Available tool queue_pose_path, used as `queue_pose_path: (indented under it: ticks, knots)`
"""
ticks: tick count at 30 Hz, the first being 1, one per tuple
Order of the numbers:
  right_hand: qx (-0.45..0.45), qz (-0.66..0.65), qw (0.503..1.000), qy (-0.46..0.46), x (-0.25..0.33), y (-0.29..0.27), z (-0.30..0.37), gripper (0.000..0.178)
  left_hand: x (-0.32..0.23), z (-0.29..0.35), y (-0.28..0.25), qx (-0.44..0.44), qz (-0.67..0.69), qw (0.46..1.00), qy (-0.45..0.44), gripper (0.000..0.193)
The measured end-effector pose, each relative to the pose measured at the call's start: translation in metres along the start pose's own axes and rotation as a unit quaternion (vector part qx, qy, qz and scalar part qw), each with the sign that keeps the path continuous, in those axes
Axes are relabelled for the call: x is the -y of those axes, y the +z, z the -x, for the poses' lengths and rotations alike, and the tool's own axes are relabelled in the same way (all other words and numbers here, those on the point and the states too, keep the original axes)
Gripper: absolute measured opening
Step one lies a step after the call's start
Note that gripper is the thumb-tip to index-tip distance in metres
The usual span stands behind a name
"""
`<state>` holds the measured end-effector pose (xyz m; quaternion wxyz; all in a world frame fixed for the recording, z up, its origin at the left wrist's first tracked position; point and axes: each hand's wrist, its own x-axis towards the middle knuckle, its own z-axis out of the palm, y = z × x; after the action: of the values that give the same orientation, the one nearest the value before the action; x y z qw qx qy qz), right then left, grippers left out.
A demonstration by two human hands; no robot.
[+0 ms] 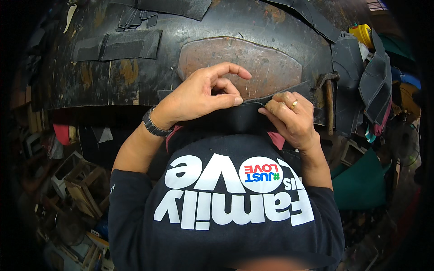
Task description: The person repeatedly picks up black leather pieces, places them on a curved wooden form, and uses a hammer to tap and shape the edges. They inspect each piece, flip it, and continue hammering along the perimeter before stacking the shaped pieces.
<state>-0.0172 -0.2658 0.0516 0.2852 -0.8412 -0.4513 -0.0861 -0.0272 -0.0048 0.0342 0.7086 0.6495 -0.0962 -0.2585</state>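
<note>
A thin black leather-like piece [254, 101] lies along the near edge of the bench, below a brown flat slab. My right hand [290, 116] is closed on its edge, with the thumb and bent fingers pressed together. To the left, my left hand [205, 92] has its thumb tip at the same edge. Its index finger reaches out over the slab [246, 61], and the other fingers curl toward the thumb. Part of the piece is hidden behind the hands, and its lower part merges with the dark area before my shirt.
A hammer [329, 101] with a wooden handle lies right of my right hand. Black cut pieces [131, 45] rest on the dark curved bench [167, 31], with larger black sheets [348, 81] at the right. Behind them is a yellow container [361, 35]. Wooden pieces [83, 185] clutter the lower left.
</note>
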Motion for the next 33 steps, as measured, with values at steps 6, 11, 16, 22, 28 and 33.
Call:
queue_pose_path:
  ticks: [6,11,16,22,28,33]
  knots:
    - [0.026,0.004,1.0,0.009,-0.001,0.003,0.0,0.025,0.0,0.003,-0.001,0.019,-0.002,1.0,-0.019,0.051]
    - [-0.05,-0.035,0.994,0.087,-0.004,0.002,0.001,0.041,0.007,0.009,0.003,-0.055,-0.053,0.995,0.063,0.05]
    - [0.073,-0.123,0.967,0.21,-0.03,-0.031,0.014,0.057,0.017,0.017,0.001,-0.107,-0.08,0.99,0.046,0.045]
    - [0.048,-0.493,0.787,0.368,-0.064,-0.029,0.036,0.067,0.016,0.021,-0.001,-0.099,-0.086,0.991,0.005,0.033]
    - [0.056,-0.457,0.81,0.362,-0.056,-0.023,0.035,0.068,0.011,0.021,0.007,-0.074,-0.163,0.983,0.037,0.037]
    - [-0.041,-0.484,0.786,0.383,-0.041,-0.014,0.027,0.061,0.01,0.014,0.008,-0.051,-0.226,0.972,0.048,0.044]
